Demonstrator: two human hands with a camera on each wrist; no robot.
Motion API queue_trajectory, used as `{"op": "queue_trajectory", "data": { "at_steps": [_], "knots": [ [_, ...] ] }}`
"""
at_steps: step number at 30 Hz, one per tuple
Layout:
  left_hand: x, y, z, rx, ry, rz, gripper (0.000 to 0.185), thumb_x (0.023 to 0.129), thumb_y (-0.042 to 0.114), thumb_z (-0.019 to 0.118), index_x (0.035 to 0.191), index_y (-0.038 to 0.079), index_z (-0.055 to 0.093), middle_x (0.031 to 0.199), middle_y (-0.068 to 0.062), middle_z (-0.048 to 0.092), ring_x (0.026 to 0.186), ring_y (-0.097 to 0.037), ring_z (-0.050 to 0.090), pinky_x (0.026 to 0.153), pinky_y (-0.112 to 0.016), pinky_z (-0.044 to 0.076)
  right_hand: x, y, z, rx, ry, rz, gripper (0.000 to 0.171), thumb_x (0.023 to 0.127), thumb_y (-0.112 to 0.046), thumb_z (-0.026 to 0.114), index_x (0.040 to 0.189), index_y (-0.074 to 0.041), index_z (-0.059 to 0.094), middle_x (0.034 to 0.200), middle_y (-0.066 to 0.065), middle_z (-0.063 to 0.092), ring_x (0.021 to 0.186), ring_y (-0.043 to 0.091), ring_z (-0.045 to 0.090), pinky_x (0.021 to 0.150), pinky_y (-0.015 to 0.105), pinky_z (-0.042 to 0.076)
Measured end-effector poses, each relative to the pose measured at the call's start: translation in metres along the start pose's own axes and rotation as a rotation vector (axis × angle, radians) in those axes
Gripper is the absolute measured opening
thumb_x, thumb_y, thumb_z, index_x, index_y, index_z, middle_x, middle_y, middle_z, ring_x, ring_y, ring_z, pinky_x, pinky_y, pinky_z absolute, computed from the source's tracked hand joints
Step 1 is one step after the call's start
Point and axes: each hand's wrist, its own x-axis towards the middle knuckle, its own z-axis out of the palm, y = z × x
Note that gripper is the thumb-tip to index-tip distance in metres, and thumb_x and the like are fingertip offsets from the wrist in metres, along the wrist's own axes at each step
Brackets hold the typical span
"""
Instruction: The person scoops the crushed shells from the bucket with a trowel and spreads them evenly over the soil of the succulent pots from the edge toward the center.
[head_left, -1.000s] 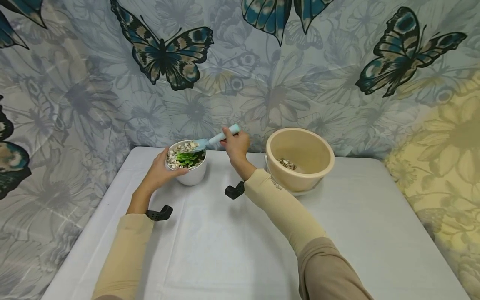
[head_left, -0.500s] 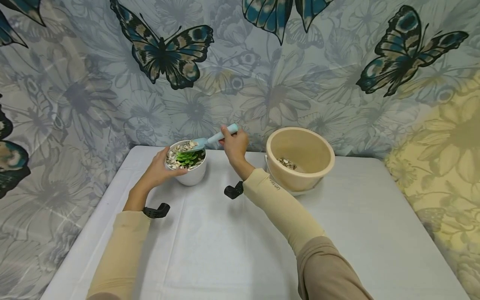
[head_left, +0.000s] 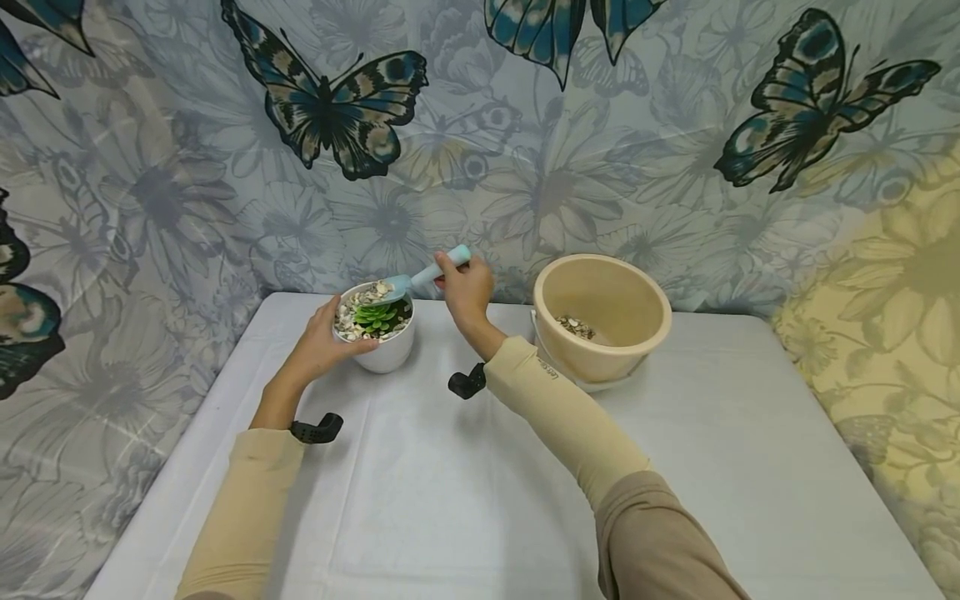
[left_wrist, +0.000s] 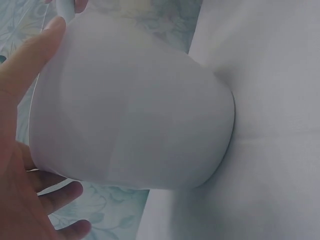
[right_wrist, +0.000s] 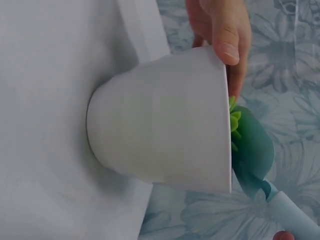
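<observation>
A white plant pot [head_left: 386, 357] stands on the table at the left, holding a green succulent [head_left: 378, 317] ringed by pale pebbles [head_left: 347, 317]. My left hand [head_left: 318, 346] grips it near the rim, thumb on the near side and fingers around the left. My right hand [head_left: 468, 292] holds a light blue trowel [head_left: 401, 286] by the handle. Its blade, with pebbles on it, is over the back of the pot. In the right wrist view the trowel [right_wrist: 252, 150] tilts close beside the leaves at the rim. The left wrist view shows mostly the side wall of the pot [left_wrist: 135, 100].
To the right of my right hand stands a larger beige pot [head_left: 645, 333] with some pebbles [head_left: 575, 327] at its bottom. A white cloth [head_left: 435, 500] covers the table. Behind it hangs a butterfly-patterned fabric [head_left: 525, 208].
My right hand and the trowel handle have shifted slightly left, the blade staying over the pot. My left hand keeps its grip on the pot.
</observation>
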Motion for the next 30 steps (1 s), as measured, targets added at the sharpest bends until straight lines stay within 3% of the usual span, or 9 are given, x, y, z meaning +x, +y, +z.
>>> {"op": "queue_trajectory", "data": {
  "at_steps": [8,21,30],
  "knots": [
    [-0.0002,0.0008,-0.0011,0.020,-0.011,-0.004,0.120,0.080,0.061,0.070,0.157,0.013,-0.008,0.163,-0.023,0.000,0.149,-0.046,0.007,0.113,-0.070,0.019,-0.0025,-0.0020,0.0022,0.064,-0.063,-0.026,0.029,0.090,-0.017,0.071,0.101,0.008,0.062,0.095,0.026,0.071,0.083,0.035,0.073,0.069,0.025,0.060],
    [0.0008,0.0002,-0.0021,0.014,-0.009,-0.007,0.121,0.079,0.061,0.071,0.158,0.012,-0.007,0.162,-0.023,0.002,0.149,-0.046,0.008,0.113,-0.069,0.019,-0.0050,-0.0035,-0.0033,0.081,-0.159,-0.013,0.029,0.094,-0.020,0.066,0.104,0.006,0.058,0.100,0.026,0.069,0.089,0.036,0.072,0.074,0.027,0.060],
    [0.0003,-0.0002,0.0003,0.018,0.011,-0.009,0.120,0.079,0.061,0.071,0.158,0.011,-0.005,0.162,-0.024,0.005,0.148,-0.046,0.011,0.113,-0.068,0.021,-0.0038,-0.0024,-0.0007,0.142,-0.175,-0.017,0.026,0.095,-0.017,0.065,0.105,0.006,0.059,0.103,0.025,0.068,0.102,0.034,0.069,0.080,0.030,0.060]
  ]
}}
